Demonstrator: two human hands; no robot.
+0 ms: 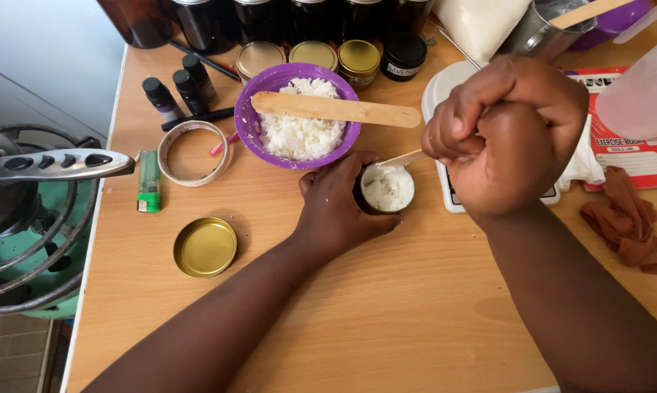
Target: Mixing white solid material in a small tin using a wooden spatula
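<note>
We note the left hand (pixel 335 207) gripping a small jar (pixel 386 189) on the table (pixel 386 313), nearly full of white wax. The right hand (pixel 507 135) pinches a thin stick (pixel 402 158) dipped in it. The gold lid (pixel 205 247) lies apart, unfitted.

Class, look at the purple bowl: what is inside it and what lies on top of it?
The purple bowl holds white flakes. A flat wooden stick lies across its rim. The bowl's bottom is hidden under the flakes.

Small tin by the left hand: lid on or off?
Off. The small tin stands open with white stuff showing inside; the left hand steadies it, a stick reaches in. A gold lid lies apart.
</note>
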